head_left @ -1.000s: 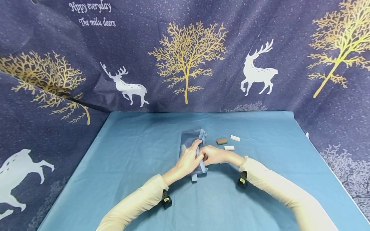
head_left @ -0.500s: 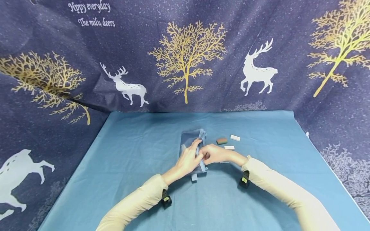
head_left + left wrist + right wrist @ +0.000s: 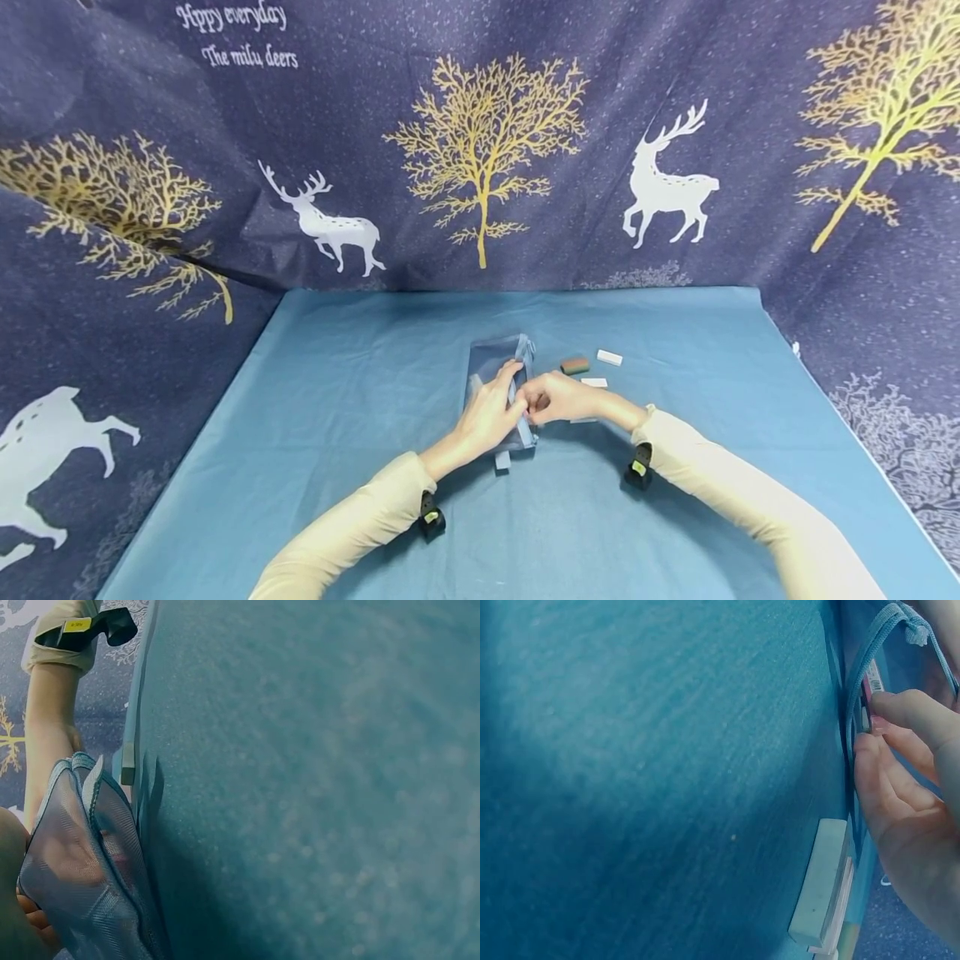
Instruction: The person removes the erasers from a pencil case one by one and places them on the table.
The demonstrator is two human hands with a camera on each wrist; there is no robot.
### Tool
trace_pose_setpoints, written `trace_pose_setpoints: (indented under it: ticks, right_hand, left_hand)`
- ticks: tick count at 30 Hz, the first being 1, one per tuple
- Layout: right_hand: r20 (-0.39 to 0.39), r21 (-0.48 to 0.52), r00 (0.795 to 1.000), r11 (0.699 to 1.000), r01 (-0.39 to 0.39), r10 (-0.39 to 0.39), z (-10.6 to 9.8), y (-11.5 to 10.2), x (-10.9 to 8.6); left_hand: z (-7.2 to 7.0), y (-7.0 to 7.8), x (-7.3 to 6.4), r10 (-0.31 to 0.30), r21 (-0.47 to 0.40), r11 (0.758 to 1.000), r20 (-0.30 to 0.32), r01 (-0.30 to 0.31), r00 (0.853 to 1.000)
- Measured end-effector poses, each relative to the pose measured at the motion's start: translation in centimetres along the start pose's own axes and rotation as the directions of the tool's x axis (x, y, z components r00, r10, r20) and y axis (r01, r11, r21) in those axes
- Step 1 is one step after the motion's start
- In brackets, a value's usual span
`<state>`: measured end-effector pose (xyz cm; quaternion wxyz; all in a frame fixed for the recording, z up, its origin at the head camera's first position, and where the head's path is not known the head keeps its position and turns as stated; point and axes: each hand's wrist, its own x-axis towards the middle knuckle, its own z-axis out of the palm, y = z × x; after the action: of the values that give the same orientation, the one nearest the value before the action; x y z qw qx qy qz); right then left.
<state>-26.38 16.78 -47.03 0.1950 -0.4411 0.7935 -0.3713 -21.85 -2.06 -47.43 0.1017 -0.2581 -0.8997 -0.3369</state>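
A blue see-through mesh zip pouch (image 3: 487,354) lies at mid-table, its zipped mouth to the right. My left hand (image 3: 487,414) grips it from the left, fingers stretched over the top toward the zip edge. In the left wrist view the pouch's mesh (image 3: 112,900) bulges and the mouth gapes. My right hand (image 3: 558,397) is at the mouth, thumb and fingers pinching a small eraser-like block. The right wrist view shows this block (image 3: 874,675), white and pink with a barcode, inside the zip edge; the fingertips hide part of it.
Right of the pouch lie a brown-and-green block (image 3: 575,365) and white eraser-like blocks (image 3: 609,357), one partly hidden by the right hand. A pale block (image 3: 502,461) shows at the pouch's near end. A blue cloth (image 3: 360,400) covers the table; a patterned curtain (image 3: 450,167) stands behind.
My right hand shifts slightly, its fingers changing position at the pouch's mouth. The dark patch seen between them earlier no longer shows; a pink bit does. My left hand and the pouch stay put.
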Motion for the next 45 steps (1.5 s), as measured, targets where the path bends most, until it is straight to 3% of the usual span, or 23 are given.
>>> trace_pose_setpoints:
  ticks: [15,30,38,45]
  right_hand:
    - [-0.038,-0.042,0.999,0.998,-0.036,0.034,-0.1,0.0,-0.2]
    - [-0.037,-0.06,0.999,0.998,-0.013,0.01,-0.4,0.2,-0.7]
    - [-0.079,-0.104,0.997,0.994,-0.027,0.019,-0.5,0.6,-1.1]
    - [-0.13,-0.107,0.991,0.994,-0.032,0.018,-0.8,0.6,-1.3]
  left_hand:
    - [0.2,0.0,0.2,0.002,0.035,0.999,-0.016,-0.002,1.0]
    - [0.4,-0.1,0.1,0.017,0.019,1.0,-0.017,-0.017,1.0]
    - [0.5,0.1,0.1,0.034,0.051,0.998,-0.048,-0.031,0.998]
    - [0.6,0.1,0.2,0.009,0.041,0.999,-0.047,-0.007,0.999]
